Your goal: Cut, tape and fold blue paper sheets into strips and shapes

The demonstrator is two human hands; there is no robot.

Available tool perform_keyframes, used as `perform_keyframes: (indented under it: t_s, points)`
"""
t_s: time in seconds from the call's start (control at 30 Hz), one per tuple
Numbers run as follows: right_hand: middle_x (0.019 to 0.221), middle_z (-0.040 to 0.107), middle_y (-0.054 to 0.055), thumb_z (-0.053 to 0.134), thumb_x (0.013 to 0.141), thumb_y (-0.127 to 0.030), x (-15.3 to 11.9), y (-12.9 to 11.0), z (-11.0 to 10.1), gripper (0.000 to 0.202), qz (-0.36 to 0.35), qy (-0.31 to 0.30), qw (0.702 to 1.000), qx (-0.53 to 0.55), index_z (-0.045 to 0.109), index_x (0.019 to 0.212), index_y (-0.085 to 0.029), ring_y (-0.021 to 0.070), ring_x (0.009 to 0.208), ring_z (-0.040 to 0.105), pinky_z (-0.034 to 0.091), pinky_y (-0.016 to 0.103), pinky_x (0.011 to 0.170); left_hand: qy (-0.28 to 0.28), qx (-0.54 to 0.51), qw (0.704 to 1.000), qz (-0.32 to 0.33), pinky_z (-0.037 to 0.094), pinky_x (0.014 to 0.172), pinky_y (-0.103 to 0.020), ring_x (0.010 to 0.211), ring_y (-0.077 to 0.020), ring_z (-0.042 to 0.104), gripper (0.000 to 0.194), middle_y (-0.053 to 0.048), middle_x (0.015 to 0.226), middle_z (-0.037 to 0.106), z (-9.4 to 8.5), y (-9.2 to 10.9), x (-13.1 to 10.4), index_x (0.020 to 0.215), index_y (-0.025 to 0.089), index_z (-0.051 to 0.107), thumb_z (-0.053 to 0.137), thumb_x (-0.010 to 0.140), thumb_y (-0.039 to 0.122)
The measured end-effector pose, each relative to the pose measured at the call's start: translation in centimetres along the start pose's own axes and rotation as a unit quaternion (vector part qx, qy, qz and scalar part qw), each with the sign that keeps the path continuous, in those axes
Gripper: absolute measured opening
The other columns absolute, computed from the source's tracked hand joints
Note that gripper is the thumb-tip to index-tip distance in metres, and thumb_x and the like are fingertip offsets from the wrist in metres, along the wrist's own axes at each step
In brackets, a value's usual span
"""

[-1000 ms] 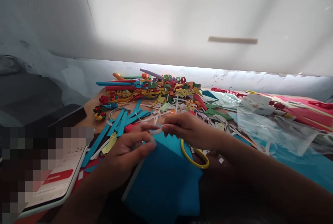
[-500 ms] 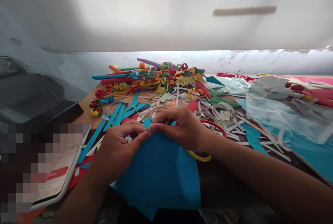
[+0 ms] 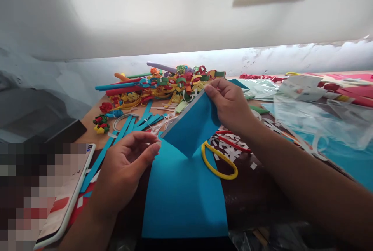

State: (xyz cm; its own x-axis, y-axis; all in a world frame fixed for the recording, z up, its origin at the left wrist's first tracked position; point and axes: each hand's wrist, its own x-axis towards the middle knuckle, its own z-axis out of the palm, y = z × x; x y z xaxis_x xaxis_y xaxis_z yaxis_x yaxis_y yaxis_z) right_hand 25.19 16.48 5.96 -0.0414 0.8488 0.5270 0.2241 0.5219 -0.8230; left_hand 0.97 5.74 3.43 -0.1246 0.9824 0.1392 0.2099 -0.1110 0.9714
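Note:
My right hand (image 3: 229, 101) pinches the top corner of a small blue paper piece (image 3: 190, 128) with a grey strip along its upper left edge, holding it raised and tilted. Near that piece's lower left corner is my left hand (image 3: 131, 161), its thumb and index finger close together at the tips; whether anything is between them is too small to tell. Beneath lies a larger blue sheet (image 3: 186, 200), flat in front of me. A yellow scissor handle (image 3: 220, 161) rests over the sheet's right edge, with a red loop (image 3: 233, 142) beyond it.
Blue strips (image 3: 128, 126) and a tape roll (image 3: 124, 121) lie left of centre. A phone (image 3: 67, 204) is at the lower left. Colourful paper chains (image 3: 180, 84) and rolled sticks (image 3: 119, 87) are piled behind. White scraps (image 3: 230, 148) and clear plastic (image 3: 309, 122) lie right.
My hands have moved apart; the right rose to the right with the small blue piece. The large sheet and yellow handle show more fully. The view has shifted slightly.

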Motion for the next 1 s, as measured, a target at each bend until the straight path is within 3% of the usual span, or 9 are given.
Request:
perform_keyframes:
  t_s: [0.13, 0.3, 0.37, 0.43, 0.5, 0.57, 0.67, 0.87, 1.0]
  points:
    - [0.065, 0.049, -0.003, 0.070, 0.090, -0.056, -0.6, -0.1, 0.6, 0.036, 0.006, -0.018, 0.999, 0.047, 0.058, 0.081, -0.023, 0.0127, 0.056, 0.044, 0.036, 0.024, 0.046, -0.010, -0.007, 1.000, 0.001, 0.058, 0.064, -0.020, 0.079, -0.0176, 0.074, 0.040, -0.002, 0.087, 0.080, 0.0, 0.1, 0.0, 0.097, 0.026, 0.079, 0.091, 0.067, 0.048]
    - [0.065, 0.050, -0.003, 0.066, 0.092, -0.059, -0.9, 0.3, 1.1, 0.039, -0.002, -0.033, 0.999, 0.020, 0.059, 0.083, -0.022, 0.0126, 0.055, 0.046, 0.038, 0.025, 0.045, -0.039, 0.012, 0.999, 0.030, 0.055, 0.055, -0.015, 0.062, -0.0128, 0.072, 0.020, 0.000, 0.066, 0.076, -0.1, 0.0, -0.3, 0.077, 0.025, 0.079, 0.086, 0.076, 0.044]
    - [0.078, 0.062, 0.001, 0.069, 0.093, -0.049, -1.5, 0.0, 1.4, 0.028, -0.075, 0.031, 0.995, -0.060, 0.061, 0.092, -0.022, 0.0168, 0.067, 0.058, 0.048, 0.029, 0.054, -0.030, -0.006, 0.999, 0.039, 0.055, 0.053, -0.015, 0.061, -0.0125, 0.072, 0.015, 0.001, 0.067, 0.077, 0.1, 0.1, -0.3, 0.079, 0.025, 0.078, 0.085, 0.077, 0.039]
    - [0.103, 0.070, 0.007, 0.074, 0.090, -0.033, -2.7, -1.0, 1.8, 0.021, -0.209, 0.094, 0.964, -0.134, 0.063, 0.105, -0.024, 0.0227, 0.094, 0.066, 0.056, 0.037, 0.077, 0.005, -0.005, 0.999, 0.053, 0.056, 0.055, -0.016, 0.061, -0.0131, 0.073, 0.013, 0.001, 0.066, 0.077, 0.4, 0.4, -0.4, 0.080, 0.025, 0.078, 0.084, 0.077, 0.036]
    - [0.112, 0.073, 0.006, 0.073, 0.091, -0.020, -4.1, -2.2, 2.4, 0.020, -0.354, 0.055, 0.922, -0.146, 0.065, 0.109, -0.025, 0.0224, 0.107, 0.067, 0.056, 0.040, 0.093, 0.040, 0.010, 0.996, 0.074, 0.058, 0.057, -0.017, 0.063, -0.0141, 0.074, 0.010, 0.002, 0.068, 0.078, 1.0, 0.8, -0.6, 0.080, 0.025, 0.077, 0.083, 0.077, 0.033]
    - [0.106, 0.076, 0.005, 0.071, 0.093, -0.017, -5.4, -3.0, 3.0, 0.013, -0.433, -0.037, 0.892, -0.122, 0.068, 0.105, -0.023, 0.0185, 0.100, 0.071, 0.058, 0.035, 0.092, 0.059, 0.012, 0.993, 0.099, 0.060, 0.059, -0.018, 0.067, -0.0149, 0.076, 0.009, 0.003, 0.072, 0.079, 1.6, 1.0, -1.0, 0.081, 0.026, 0.078, 0.084, 0.075, 0.030]
    - [0.104, 0.079, 0.009, 0.067, 0.096, -0.015, -6.4, -3.0, 3.7, 0.007, -0.432, -0.092, 0.891, -0.104, 0.073, 0.100, -0.016, 0.0172, 0.098, 0.074, 0.062, 0.030, 0.090, 0.088, 0.001, 0.989, 0.122, 0.061, 0.064, -0.017, 0.072, -0.0137, 0.077, 0.008, 0.004, 0.078, 0.080, 2.6, 0.8, -1.8, 0.085, 0.028, 0.079, 0.082, 0.077, 0.027]
    - [0.103, 0.081, 0.010, 0.066, 0.097, -0.015, -6.6, -2.4, 4.0, 0.011, -0.391, -0.088, 0.907, -0.130, 0.076, 0.100, -0.012, 0.0161, 0.096, 0.077, 0.063, 0.027, 0.091, 0.162, 0.044, 0.973, 0.159, 0.058, 0.073, -0.011, 0.076, -0.0083, 0.075, 0.010, 0.009, 0.082, 0.080, 3.5, -0.2, -2.9, 0.087, 0.030, 0.078, 0.079, 0.081, 0.022]
    - [0.098, 0.082, 0.008, 0.063, 0.099, -0.015, -6.7, -2.5, 4.0, 0.014, -0.393, -0.124, 0.900, -0.143, 0.076, 0.104, -0.010, 0.0156, 0.088, 0.078, 0.063, 0.023, 0.077, 0.152, 0.070, 0.968, 0.186, 0.058, 0.073, -0.010, 0.077, -0.0067, 0.074, 0.012, 0.010, 0.085, 0.079, 3.7, -0.3, -3.1, 0.089, 0.030, 0.077, 0.074, 0.085, 0.019]
